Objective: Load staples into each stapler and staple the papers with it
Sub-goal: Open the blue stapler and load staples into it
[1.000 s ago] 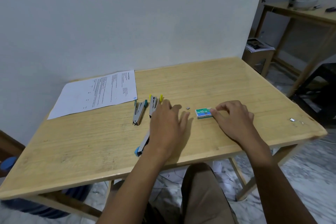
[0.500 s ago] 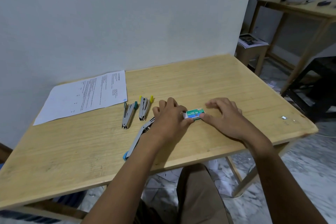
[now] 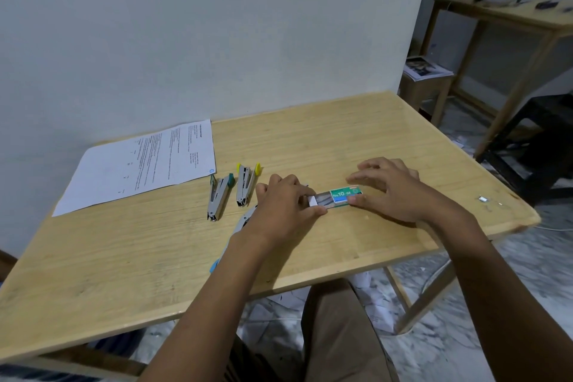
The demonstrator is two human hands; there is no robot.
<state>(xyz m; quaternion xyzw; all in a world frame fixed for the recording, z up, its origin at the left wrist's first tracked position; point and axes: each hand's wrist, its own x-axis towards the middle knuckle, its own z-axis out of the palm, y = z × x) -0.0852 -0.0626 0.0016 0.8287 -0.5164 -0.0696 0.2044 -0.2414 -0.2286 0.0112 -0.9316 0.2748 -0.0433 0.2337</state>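
A small green staple box (image 3: 344,195) lies on the wooden table (image 3: 155,251), its inner tray slid out to the left with silver staples showing. My left hand (image 3: 286,206) pinches the white end of that tray. My right hand (image 3: 392,187) pinches the green sleeve between thumb and fingers. Left of the hands lie a stapler with a teal tab (image 3: 219,195) and one with yellow tabs (image 3: 245,183), both opened. A third, blue-ended stapler (image 3: 240,228) sits mostly hidden under my left forearm. Printed papers (image 3: 145,164) lie at the back left.
A few loose staples (image 3: 483,198) rest near the table's right edge. The wall stands right behind the table. Off to the right are another wooden table (image 3: 502,14), a low stool with papers (image 3: 426,71) and a dark stool (image 3: 533,139).
My left hand came over from the staplers to the box. The inner tray has been drawn out to the left while my right hand holds the sleeve.
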